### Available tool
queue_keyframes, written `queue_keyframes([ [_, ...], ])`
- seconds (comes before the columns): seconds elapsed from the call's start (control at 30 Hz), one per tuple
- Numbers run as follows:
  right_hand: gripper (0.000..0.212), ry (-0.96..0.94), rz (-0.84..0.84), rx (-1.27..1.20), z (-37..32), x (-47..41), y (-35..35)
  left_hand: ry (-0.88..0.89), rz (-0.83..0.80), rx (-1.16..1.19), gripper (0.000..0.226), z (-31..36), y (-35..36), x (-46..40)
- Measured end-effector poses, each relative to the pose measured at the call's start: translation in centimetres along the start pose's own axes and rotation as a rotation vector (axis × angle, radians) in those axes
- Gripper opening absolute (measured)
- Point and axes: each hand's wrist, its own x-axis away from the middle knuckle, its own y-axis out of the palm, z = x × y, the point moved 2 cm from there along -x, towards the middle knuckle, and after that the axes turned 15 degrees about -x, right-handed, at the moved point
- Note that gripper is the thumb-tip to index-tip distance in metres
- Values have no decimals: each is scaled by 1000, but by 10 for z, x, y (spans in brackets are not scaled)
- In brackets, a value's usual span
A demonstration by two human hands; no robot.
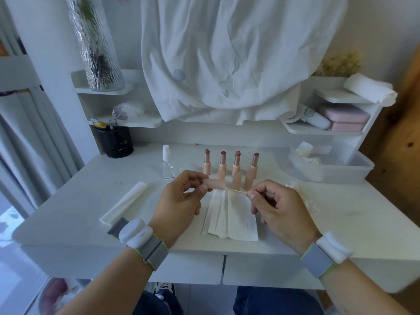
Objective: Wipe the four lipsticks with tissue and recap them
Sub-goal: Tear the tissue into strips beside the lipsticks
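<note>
Above the tissue (229,214), the left hand (179,198) is pinching a pink cap (214,184) while the right hand (279,206) is pinching a thin stick (237,190) poked into it.

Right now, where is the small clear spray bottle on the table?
In the head view, the spray bottle stands upright on the white table, left of the row of four lipsticks and right of the black pen holder, just beyond the left hand.

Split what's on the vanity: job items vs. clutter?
Job:
- four uncapped lipsticks, standing in a row
- lipstick cap, held by left hand
- thin stick, pinched by right hand, tip at the cap's mouth
- unfolded tissue

Lying about:
- spray bottle
- black pen cup
- clear plastic bin
- glass vase
- pink case
</note>
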Motion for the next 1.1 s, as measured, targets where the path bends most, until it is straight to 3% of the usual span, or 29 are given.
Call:
queue_keyframes([
  [1.1,22,9,44,-55,2,-1,-2,-4,-31,-31,15,1,1,1],
])
